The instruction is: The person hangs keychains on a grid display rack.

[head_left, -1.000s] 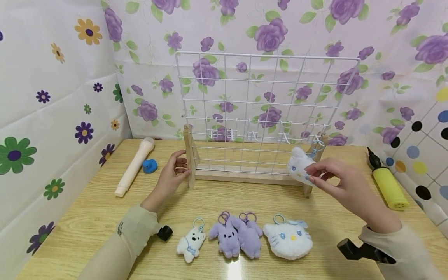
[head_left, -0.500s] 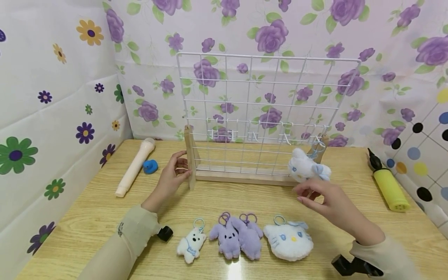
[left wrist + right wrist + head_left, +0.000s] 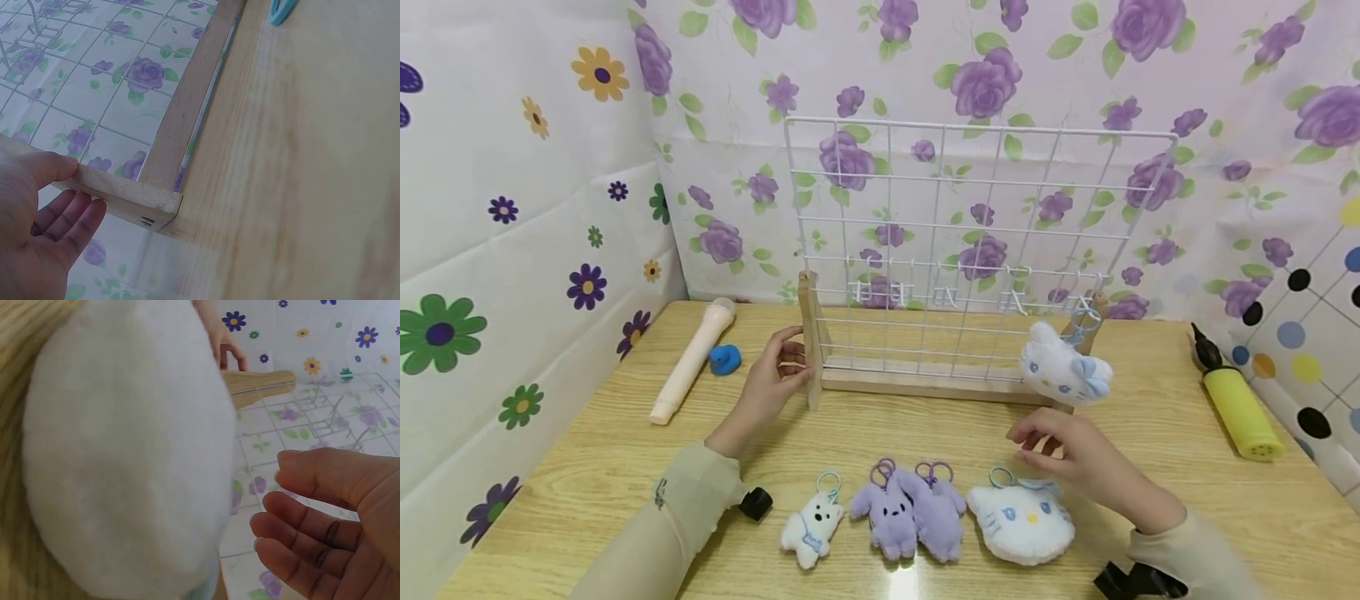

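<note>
My left hand (image 3: 769,382) holds the left wooden upright of a white wire grid rack (image 3: 936,129); in the left wrist view the thumb lies on the wood's edge. A white cat-head plush keychain (image 3: 1060,367) with a blue bow hangs from a hook at the grid's right end. Below it, my right hand (image 3: 1078,458) hovers with loosely bent fingers and holds nothing. Nearest to it lies a second cat-head plush keychain (image 3: 1024,523), large and white in the right wrist view. Left of that are two purple plush keychains (image 3: 910,512) and a small white bear keychain (image 3: 812,529).
More white hooks (image 3: 946,296) sit on the grid's middle rows. A pale microphone-shaped stick (image 3: 692,358) and a blue toy duck (image 3: 725,359) lie at the left. A yellow hand pump (image 3: 1240,408) lies near the right wall. Floral sheets enclose the table (image 3: 880,425).
My right hand has let go of the hanging cat-head plush and moved down and left toward the one on the table. The left hand stays on the upright.
</note>
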A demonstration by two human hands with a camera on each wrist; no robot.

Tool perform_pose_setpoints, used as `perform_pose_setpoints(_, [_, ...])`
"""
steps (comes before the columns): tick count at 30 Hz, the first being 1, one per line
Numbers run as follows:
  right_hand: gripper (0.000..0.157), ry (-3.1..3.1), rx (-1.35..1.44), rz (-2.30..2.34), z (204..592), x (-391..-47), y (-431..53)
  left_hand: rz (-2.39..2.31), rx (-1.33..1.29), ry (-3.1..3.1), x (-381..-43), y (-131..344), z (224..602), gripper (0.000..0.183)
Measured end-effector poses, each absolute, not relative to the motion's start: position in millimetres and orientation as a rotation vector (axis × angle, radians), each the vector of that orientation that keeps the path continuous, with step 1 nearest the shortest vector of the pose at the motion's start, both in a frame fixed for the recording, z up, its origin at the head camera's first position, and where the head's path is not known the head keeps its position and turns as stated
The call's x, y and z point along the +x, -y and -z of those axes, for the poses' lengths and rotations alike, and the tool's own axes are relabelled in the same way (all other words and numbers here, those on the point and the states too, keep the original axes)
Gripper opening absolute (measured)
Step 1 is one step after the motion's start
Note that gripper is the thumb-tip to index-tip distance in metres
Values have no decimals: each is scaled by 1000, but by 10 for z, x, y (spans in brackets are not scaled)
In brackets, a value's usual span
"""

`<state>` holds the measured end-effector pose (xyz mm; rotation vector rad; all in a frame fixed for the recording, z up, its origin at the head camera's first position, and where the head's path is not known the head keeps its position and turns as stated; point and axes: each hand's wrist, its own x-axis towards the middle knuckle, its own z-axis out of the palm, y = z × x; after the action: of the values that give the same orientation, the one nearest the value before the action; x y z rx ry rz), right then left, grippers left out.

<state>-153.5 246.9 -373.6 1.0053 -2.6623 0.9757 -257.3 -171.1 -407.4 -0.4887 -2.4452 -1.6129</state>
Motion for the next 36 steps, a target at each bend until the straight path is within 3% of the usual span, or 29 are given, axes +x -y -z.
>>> perform_pose_setpoints(36, [15, 3080, 1050, -794, 3911, -1719, -2353, 1618, -501, 2438, -2551, 1712, 4056, 62])
